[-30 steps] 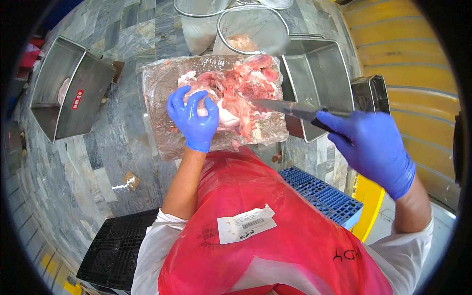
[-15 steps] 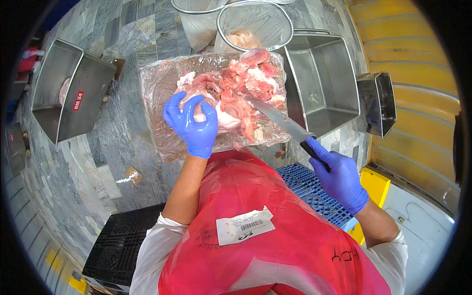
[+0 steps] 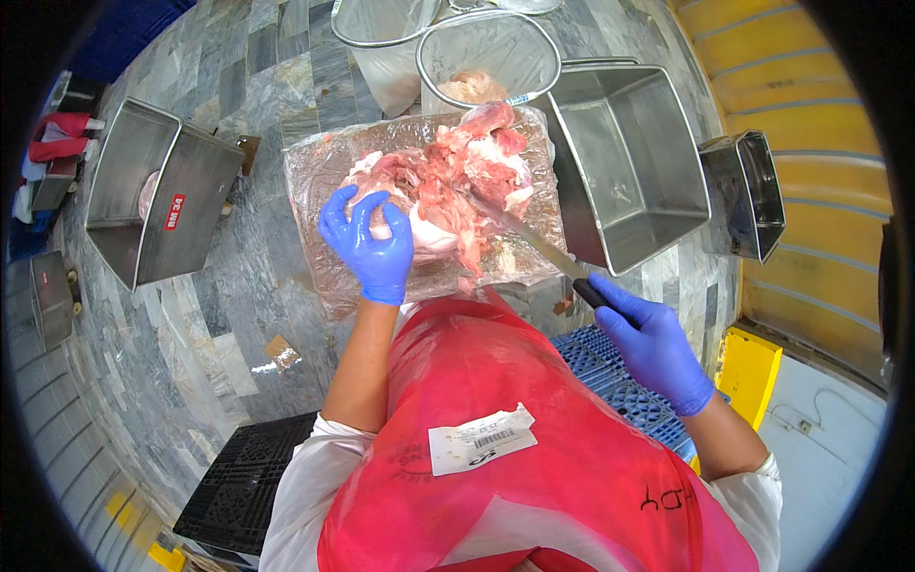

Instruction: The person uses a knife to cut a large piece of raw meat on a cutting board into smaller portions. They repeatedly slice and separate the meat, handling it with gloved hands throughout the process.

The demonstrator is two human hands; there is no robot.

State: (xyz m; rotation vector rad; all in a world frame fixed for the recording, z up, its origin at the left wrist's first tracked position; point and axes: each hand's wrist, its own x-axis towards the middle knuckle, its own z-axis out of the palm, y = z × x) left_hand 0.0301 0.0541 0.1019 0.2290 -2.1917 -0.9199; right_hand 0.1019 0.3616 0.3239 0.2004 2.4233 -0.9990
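I am pressing my spread left hand (image 3: 370, 243) onto the soft, slippery meat (image 3: 448, 186); my right hand (image 3: 653, 343) is gripping the knife (image 3: 534, 246) beside it.

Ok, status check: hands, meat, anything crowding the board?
Left hand gloved, pressing down on raw meat. Right hand gripping knife, blade tip in the meat. Meat piled on wrapped board. Steel pan hard against the board's right side.
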